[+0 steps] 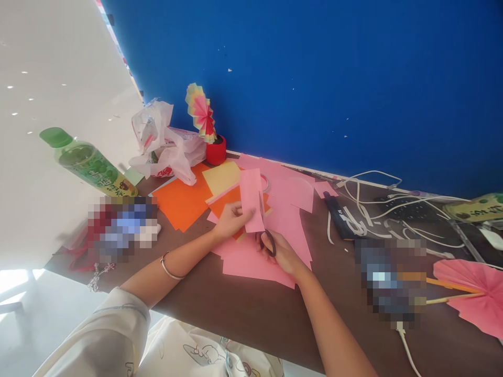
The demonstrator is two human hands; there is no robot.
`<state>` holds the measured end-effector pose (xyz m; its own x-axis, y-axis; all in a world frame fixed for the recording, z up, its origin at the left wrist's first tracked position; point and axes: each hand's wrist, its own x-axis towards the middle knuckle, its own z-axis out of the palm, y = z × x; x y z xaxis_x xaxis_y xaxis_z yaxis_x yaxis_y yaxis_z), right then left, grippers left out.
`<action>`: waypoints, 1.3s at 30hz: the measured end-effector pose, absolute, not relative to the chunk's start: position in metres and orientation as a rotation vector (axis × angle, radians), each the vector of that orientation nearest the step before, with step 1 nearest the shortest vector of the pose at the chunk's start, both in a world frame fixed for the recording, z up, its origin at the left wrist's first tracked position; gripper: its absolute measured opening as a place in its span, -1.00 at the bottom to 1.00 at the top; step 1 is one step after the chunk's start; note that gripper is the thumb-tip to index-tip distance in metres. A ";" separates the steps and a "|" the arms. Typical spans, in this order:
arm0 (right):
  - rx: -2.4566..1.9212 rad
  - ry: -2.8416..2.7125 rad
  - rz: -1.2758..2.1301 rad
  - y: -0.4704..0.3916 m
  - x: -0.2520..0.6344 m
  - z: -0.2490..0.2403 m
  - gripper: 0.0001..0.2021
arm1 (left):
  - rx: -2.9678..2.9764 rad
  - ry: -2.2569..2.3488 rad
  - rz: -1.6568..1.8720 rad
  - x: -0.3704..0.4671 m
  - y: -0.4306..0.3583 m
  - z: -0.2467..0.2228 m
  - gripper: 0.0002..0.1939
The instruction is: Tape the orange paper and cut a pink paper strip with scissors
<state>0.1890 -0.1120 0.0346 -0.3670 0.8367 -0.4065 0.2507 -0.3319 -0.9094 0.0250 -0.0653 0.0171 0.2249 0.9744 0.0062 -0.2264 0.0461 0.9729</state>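
Observation:
Between the thumb and fingers of my left hand [232,220] is an upright piece of pink paper [250,196]. My right hand [281,251] grips the black handles of a pair of scissors [269,243], whose blades point away from me along the paper's right edge. Whether the blades are parted I cannot tell. Beneath both hands lie overlapping pink sheets [255,264] on the brown table. Orange paper [183,201] and a pale yellow sheet [222,178] lie just beyond my left hand.
A green-capped bottle [92,165] stands at left, near a plastic bag [173,141]. A folded paper fan [201,112] rises from a red pot [216,151] by the blue wall. At right are white cables [357,193], a black pouch [340,217] and a pink paper fan [477,296].

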 end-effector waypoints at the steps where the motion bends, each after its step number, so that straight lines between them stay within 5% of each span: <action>1: -1.414 -1.460 1.743 -0.112 0.189 0.035 -0.55 | 1.126 0.888 1.131 0.025 -0.065 0.016 -0.67; 39: -1.474 -1.494 1.693 -0.112 0.188 0.032 -0.60 | 1.133 0.895 1.155 0.024 -0.061 0.009 -0.67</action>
